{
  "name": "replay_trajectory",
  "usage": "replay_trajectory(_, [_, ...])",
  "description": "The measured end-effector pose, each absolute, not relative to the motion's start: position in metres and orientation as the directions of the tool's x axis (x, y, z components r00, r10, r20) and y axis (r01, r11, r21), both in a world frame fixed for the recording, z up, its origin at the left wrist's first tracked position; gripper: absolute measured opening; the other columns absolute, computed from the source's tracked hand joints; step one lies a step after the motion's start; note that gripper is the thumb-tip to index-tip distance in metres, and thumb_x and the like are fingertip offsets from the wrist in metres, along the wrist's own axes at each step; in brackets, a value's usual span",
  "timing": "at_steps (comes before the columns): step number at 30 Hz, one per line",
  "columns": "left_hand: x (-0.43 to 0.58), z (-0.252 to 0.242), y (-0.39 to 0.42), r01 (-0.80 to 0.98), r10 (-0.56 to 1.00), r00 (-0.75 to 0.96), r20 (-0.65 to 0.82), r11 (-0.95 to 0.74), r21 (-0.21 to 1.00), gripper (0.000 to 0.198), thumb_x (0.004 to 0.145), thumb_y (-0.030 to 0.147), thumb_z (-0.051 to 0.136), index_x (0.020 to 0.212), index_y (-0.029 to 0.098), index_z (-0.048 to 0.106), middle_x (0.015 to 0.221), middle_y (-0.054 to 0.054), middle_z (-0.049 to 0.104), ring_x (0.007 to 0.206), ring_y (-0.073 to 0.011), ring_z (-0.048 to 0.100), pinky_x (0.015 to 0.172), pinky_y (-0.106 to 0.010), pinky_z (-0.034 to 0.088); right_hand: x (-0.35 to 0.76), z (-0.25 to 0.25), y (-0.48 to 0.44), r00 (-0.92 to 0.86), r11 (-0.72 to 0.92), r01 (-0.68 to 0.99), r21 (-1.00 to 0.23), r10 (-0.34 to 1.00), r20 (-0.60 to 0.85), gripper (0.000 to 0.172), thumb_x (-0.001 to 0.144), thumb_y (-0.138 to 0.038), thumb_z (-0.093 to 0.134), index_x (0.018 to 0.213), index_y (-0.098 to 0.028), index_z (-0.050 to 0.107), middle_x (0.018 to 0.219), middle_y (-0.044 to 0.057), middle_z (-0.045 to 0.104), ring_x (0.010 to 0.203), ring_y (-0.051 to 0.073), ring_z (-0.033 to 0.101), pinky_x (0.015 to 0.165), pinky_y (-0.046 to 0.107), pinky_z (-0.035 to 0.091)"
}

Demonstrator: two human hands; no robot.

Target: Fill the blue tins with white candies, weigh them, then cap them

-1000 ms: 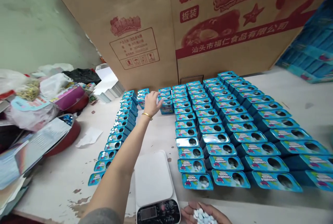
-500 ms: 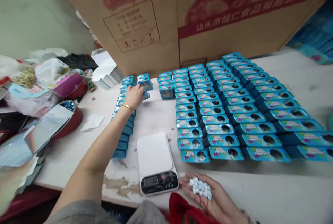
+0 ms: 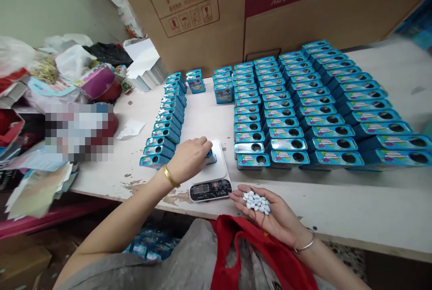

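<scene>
The pale tabletop (image 3: 351,204), worn brown in patches along its near edge, carried a white scale (image 3: 220,167) close to that edge. Rows of blue tins (image 3: 282,122) spread toward the right; one column of tins (image 3: 173,118) stood left. A paper scrap (image 3: 131,129) lay nearer the left edge, and a cardboard carton (image 3: 226,42) stood along the far edge.
</scene>
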State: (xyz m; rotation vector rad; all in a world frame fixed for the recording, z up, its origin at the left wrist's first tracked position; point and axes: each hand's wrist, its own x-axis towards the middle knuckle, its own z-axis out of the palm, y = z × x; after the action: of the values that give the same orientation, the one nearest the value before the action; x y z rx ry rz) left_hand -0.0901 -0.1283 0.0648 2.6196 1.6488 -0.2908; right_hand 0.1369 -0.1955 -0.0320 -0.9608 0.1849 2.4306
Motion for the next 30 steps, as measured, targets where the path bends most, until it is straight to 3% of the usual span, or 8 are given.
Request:
replay_trajectory(4, [-0.067, 0.068, -0.162, 0.866, 0.870, 0.494, 0.016, -0.493, 0.084, 0.022, 0.085, 0.034, 0.056, 0.098, 0.017, 0.052, 0.104, -0.009, 0.057, 0.092, -0.0225, 0.054, 0.077, -0.034, 0.045, 0.137, -0.027, -0.202, -0.617, -0.841, -0.539, -0.057, 0.440, -0.652, 0.024, 0.085, -0.018, 0.053, 0.103, -0.007, 0.064, 0.105, 0.016, 0.070, 0.103, 0.023, 0.065, 0.089, 0.035, 0.053])
replay_trajectory(7, [-0.034, 0.047, -0.198, 0.783, 0.803, 0.592, -0.068, -0.554, 0.283, 0.021, 0.087, 0.032, 0.052, 0.103, 0.017, 0.052, 0.096, -0.006, 0.057, 0.086, -0.0185, 0.055, 0.071, -0.029, 0.047, 0.135, -0.029, -0.205, -0.614, -0.814, -0.580, -0.022, 0.454, -0.646, 0.018, 0.087, -0.017, 0.050, 0.092, -0.010, 0.066, 0.087, 0.009, 0.074, 0.079, 0.017, 0.071, 0.076, 0.030, 0.057])
replay_trajectory(9, [-0.014, 0.025, -0.217, 0.776, 0.800, 0.593, -0.089, -0.538, 0.329, 0.025, 0.087, 0.030, 0.052, 0.107, 0.016, 0.051, 0.100, -0.008, 0.056, 0.090, -0.0192, 0.054, 0.073, -0.030, 0.048, 0.134, -0.032, -0.207, -0.602, -0.805, -0.593, 0.010, 0.435, -0.670, 0.017, 0.087, -0.017, 0.050, 0.083, -0.012, 0.066, 0.074, 0.004, 0.073, 0.067, 0.014, 0.070, 0.072, 0.028, 0.058])
replay_trajectory(13, [0.007, -0.009, -0.232, 0.837, 0.866, 0.496, -0.056, -0.461, 0.294, 0.016, 0.088, 0.024, 0.046, 0.100, 0.015, 0.053, 0.100, -0.008, 0.054, 0.088, -0.0186, 0.054, 0.073, -0.030, 0.049, 0.133, -0.037, -0.210, -0.599, -0.801, -0.597, 0.037, 0.414, -0.686, 0.017, 0.086, -0.018, 0.051, 0.078, -0.014, 0.065, 0.069, 0.003, 0.072, 0.069, 0.016, 0.070, 0.075, 0.031, 0.058])
replay_trajectory(18, [0.004, -0.019, -0.234, 0.878, 0.907, 0.421, -0.003, -0.407, 0.252, 0.015, 0.088, 0.020, 0.045, 0.100, 0.017, 0.052, 0.092, -0.005, 0.053, 0.079, -0.0162, 0.054, 0.062, -0.026, 0.047, 0.130, -0.035, -0.212, -0.535, -0.778, -0.628, 0.015, 0.418, -0.734, 0.017, 0.085, -0.014, 0.049, 0.087, -0.013, 0.066, 0.075, 0.004, 0.073, 0.079, 0.018, 0.070, 0.078, 0.032, 0.058])
replay_trajectory(24, [0.000, -0.025, -0.235, 0.862, 0.890, 0.451, 0.073, -0.455, 0.224, 0.012, 0.089, 0.018, 0.042, 0.094, 0.017, 0.052, 0.090, -0.004, 0.053, 0.078, -0.0157, 0.053, 0.061, -0.025, 0.046, 0.127, -0.031, -0.208, -0.491, -0.779, -0.627, 0.016, 0.379, -0.784, 0.019, 0.085, -0.011, 0.046, 0.083, -0.013, 0.065, 0.072, 0.003, 0.072, 0.078, 0.016, 0.070, 0.081, 0.031, 0.058])
replay_trajectory(30, [-0.008, -0.022, -0.230, 0.854, 0.889, 0.458, 0.023, -0.446, 0.269, 0.014, 0.089, 0.018, 0.042, 0.094, 0.015, 0.054, 0.094, -0.005, 0.055, 0.083, -0.0154, 0.053, 0.069, -0.025, 0.048, 0.124, -0.036, -0.204, -0.544, -0.777, -0.628, 0.028, 0.413, -0.731, 0.016, 0.083, -0.010, 0.049, 0.082, -0.012, 0.065, 0.073, 0.003, 0.072, 0.074, 0.015, 0.070, 0.081, 0.030, 0.057])
